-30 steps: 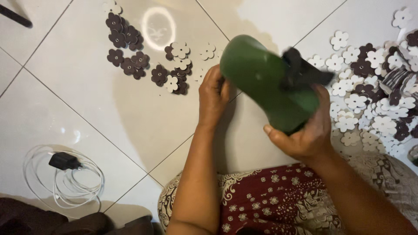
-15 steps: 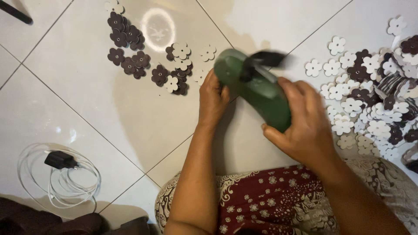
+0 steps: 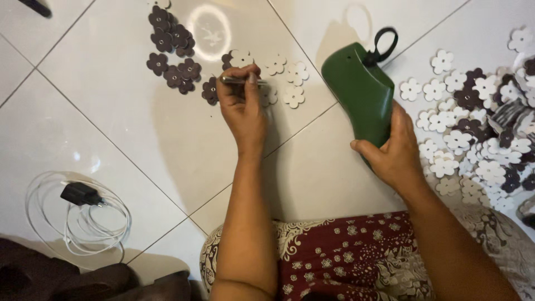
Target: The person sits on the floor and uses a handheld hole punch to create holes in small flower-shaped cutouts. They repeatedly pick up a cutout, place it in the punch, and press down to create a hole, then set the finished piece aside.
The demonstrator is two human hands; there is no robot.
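The left hand (image 3: 242, 108) reaches out over the white tiled floor (image 3: 111, 128), its fingers (image 3: 252, 78) pinched around a slim silvery pen-like tool (image 3: 237, 81) that lies crosswise at the fingertips. Just beyond and beside those fingertips sit loose flower-shaped cutouts: a few white flower cutouts (image 3: 290, 83) to the right of the fingers, touching or nearly touching one another, and a cluster of dark brown flower cutouts (image 3: 170, 47) to the left and further out.

The right hand (image 3: 393, 153) is clenched around the lower end of a green shoe last (image 3: 359, 92), thumb on its near side and fingers wrapped over its far edge. The last stands tilted, its broad end pointing away from the fingers, with a black loop (image 3: 384, 44) at its top. To the right of these fingers lies a large heap of mixed cutouts (image 3: 479, 122), mostly white with some dark ones mixed in, overlapping each other.

Well away from both hands, near the left forearm's outer side, a black charger plug (image 3: 81, 194) rests inside its coiled white cable (image 3: 78, 223). Red patterned fabric (image 3: 345, 256) covers the lap below the wrists.
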